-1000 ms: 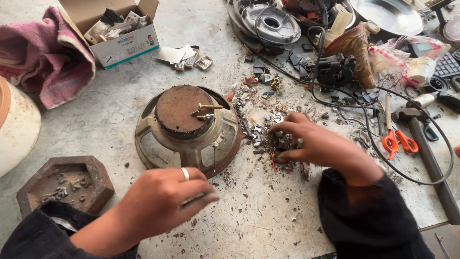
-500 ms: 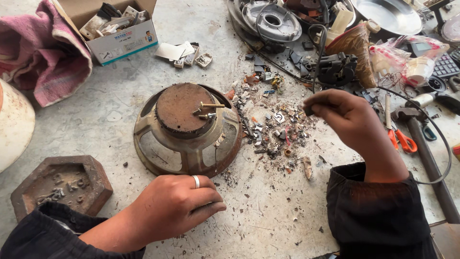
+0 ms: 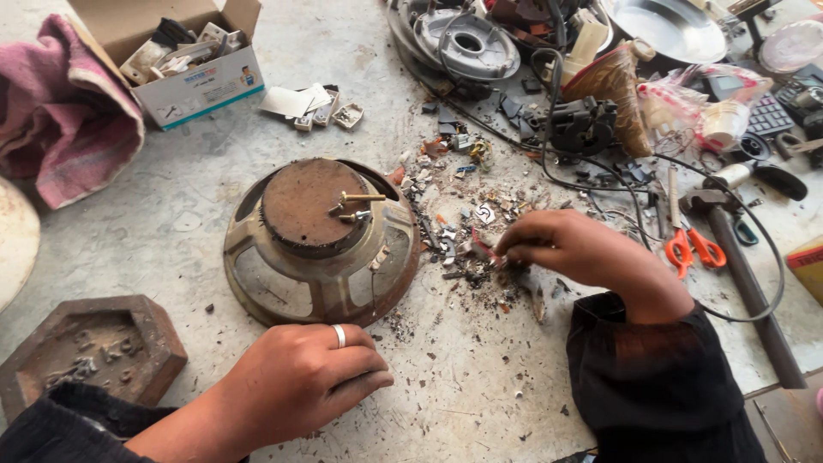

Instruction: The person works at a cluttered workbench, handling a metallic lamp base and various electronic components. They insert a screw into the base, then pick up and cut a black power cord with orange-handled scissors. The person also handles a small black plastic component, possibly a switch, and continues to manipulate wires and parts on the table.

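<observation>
Item: our right hand, grip pinched on a small scrap piece in the debris pile. Left hand, grip curled shut, empty, rests on the desk beside the rusty speaker frame.

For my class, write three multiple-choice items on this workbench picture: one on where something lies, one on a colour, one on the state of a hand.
1. Where does the cardboard box stand?
A. far left of the bench
B. near right corner
C. on the speaker frame

2. What colour are the scissors' handles?
A. blue
B. orange
C. black

3. What is the right hand doing?
A. lying flat, open
B. gripping the hammer
C. pinching at the scrap pile

Answers: 1 A, the box sits beside the pink cloth. 2 B, both loops are orange. 3 C, its fingers close on small bits while the left hand rests by the speaker frame.
</observation>
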